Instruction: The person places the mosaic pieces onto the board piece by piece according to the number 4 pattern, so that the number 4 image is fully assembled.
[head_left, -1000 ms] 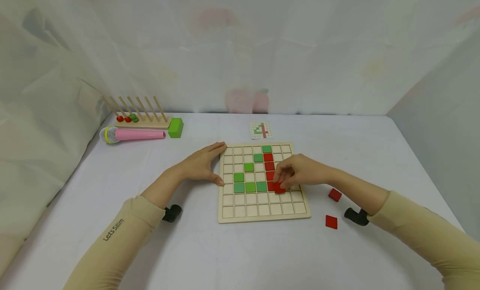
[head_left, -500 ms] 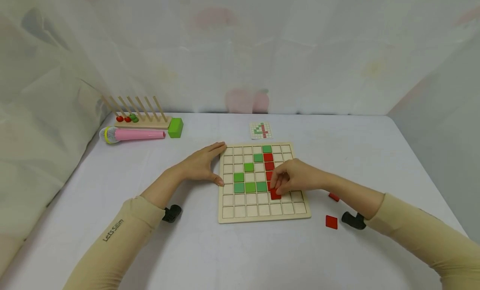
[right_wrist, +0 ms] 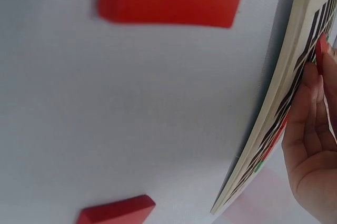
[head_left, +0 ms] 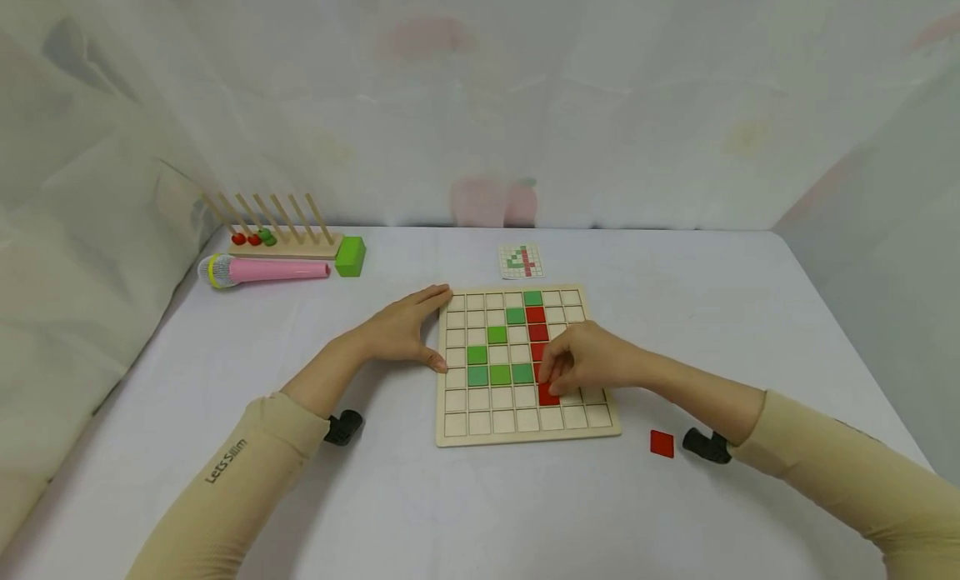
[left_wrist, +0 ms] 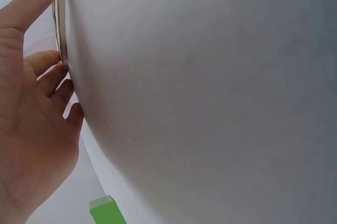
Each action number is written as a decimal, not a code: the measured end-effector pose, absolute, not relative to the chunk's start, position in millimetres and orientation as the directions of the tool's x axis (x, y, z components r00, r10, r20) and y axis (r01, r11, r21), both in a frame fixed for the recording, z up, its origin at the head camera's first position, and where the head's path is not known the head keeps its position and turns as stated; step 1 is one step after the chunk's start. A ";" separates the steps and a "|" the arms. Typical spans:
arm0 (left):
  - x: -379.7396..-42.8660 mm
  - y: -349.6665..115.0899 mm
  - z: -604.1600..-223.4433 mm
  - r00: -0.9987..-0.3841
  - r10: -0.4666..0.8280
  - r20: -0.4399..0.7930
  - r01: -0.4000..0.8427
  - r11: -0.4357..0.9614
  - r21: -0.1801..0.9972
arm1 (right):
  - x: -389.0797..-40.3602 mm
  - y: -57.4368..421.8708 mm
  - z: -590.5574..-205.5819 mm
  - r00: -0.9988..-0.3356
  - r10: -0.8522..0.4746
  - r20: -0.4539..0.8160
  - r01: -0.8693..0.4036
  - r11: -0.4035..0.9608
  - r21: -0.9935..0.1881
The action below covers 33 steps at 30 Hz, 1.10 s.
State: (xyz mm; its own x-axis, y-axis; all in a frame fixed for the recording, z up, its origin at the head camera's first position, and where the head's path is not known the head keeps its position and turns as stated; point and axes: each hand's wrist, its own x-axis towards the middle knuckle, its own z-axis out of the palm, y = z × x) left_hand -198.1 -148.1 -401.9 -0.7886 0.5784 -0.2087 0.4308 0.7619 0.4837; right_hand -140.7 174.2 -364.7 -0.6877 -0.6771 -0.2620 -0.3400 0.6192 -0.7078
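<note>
A wooden grid board (head_left: 528, 438) lies on the white table, with green tiles (head_left: 500, 375) and a column of red tiles (head_left: 536, 314) in its cells. My left hand (head_left: 401, 326) rests against its left edge, thumb and fingers spread and touching the side; the left wrist view shows this too. With thumb and fingers, my right hand (head_left: 596, 357) pinches a red tile (head_left: 549, 395) at the foot of the red column. In the right wrist view that tile looks tilted, low over the board. My right fingers partly cover the red tile above it.
One loose red tile (head_left: 662, 443) lies right of the board; the right wrist view shows another red tile (right_wrist: 118, 211) nearby. Behind the board lies a pattern card (head_left: 521, 262). Back left are a pink toy microphone (head_left: 277, 269), a pegged wooden rack (head_left: 292, 247) and a green block (head_left: 350, 257).
My right hand has moved slightly left and toward me, bringing the pinched red tile from beside the red column to its lower end. My left hand has stayed put.
</note>
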 end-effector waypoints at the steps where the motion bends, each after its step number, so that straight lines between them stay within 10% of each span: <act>1: -198.1 -148.1 -402.1 -0.789 0.578 -0.208 0.431 0.762 0.482 | -140.3 174.0 -364.6 -0.688 -0.678 -0.259 -0.344 0.619 -0.706; 33: -196.5 -146.6 -398.9 -0.794 0.568 -0.215 0.421 0.771 0.478 | -138.5 175.0 -366.3 -0.692 -0.695 -0.196 -0.420 0.607 -0.674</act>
